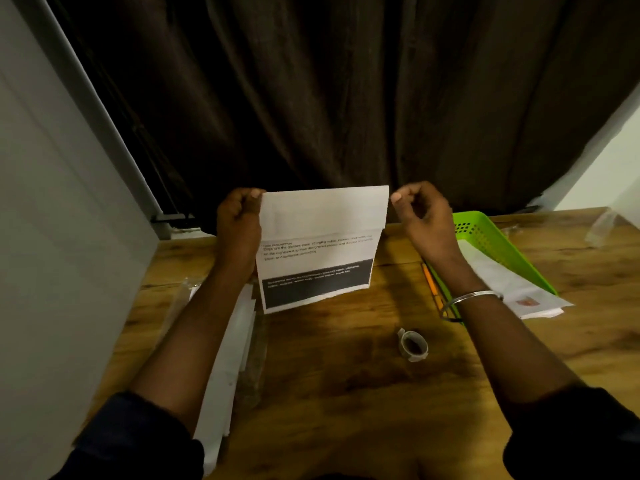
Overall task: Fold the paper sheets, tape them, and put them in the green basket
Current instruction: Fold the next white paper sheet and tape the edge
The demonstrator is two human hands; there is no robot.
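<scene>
Holding a sheet up over the table

The sheet, its top folded over, is pinched at the upper left corner by the left hand. The right hand is curled just beside the upper right corner; whether it grips cannot be told. From the sheet, the basket is seen at 3 o'clock, the tape at 5 o'clock, a stack at 7 o'clock.

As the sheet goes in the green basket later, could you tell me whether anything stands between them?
Only the person's own right hand, at the sheet's right corner, lies between it and the green basket. A pencil lies flat beside the basket, and papers already rest in it, overhanging its near rim.
</scene>
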